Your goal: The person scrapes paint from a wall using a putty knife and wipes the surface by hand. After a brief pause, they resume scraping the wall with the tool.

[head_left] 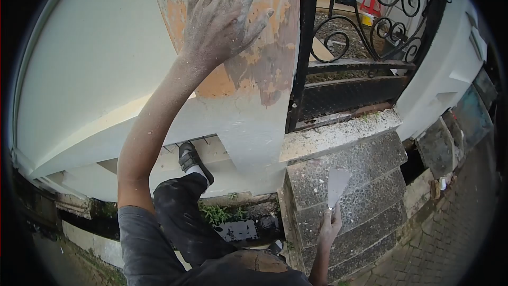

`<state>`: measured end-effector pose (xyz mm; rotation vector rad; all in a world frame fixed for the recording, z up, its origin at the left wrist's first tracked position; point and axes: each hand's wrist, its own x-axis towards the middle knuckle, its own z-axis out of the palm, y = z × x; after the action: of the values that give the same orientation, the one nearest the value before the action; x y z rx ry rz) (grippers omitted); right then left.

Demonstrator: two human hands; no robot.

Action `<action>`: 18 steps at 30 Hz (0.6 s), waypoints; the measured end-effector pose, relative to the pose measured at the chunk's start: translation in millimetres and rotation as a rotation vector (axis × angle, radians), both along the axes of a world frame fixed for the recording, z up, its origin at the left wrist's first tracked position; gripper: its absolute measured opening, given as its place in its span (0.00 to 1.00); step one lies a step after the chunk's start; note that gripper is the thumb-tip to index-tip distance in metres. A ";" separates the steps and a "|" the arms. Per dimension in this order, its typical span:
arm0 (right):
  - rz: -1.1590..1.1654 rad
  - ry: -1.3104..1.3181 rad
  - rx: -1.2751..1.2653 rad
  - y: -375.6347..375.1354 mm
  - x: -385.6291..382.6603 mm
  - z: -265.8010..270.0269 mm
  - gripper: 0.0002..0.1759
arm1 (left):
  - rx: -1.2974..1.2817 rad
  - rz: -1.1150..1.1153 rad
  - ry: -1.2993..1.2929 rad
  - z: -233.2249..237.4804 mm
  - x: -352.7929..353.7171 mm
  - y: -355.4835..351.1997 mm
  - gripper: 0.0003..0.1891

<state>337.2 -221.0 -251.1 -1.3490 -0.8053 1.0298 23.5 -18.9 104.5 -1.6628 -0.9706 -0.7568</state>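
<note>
My left hand [219,26], coated in pale dust, lies against the pillar with its fingers spread. The pillar [278,47] shows bare orange and brown patches where paint is gone, with white below. Low on the right, my right hand [330,225] is closed round the handle of a scraper [337,184]. The scraper's wide, pale blade points up, over the stone steps and apart from the pillar. Most of its handle is hidden in my fingers.
A black iron gate [352,87] with scrolls stands right of the pillar. Rough stone steps [360,196] lie below it. My shoe [194,161] rests on a ledge of the white wall [84,63]. Beneath runs a wet drain [238,230] with plants. A red object [370,4] sits behind the gate.
</note>
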 end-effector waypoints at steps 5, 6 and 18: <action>0.063 -0.040 0.012 5.0 -3.4 3.3 0.26 | -0.345 0.214 0.401 -117.0 -0.6 25.8 0.33; 0.085 -0.043 0.019 1.5 -3.5 4.1 0.26 | -0.414 0.247 0.517 -159.7 3.3 24.1 0.32; 0.127 -0.032 -0.045 -10.4 -6.8 0.8 0.27 | -0.336 -0.137 0.306 -39.9 62.2 -40.5 0.35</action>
<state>330.4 -231.4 -250.3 -1.3694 -0.9064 1.1334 85.6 -59.4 64.5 -2.0826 -0.8010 -0.4217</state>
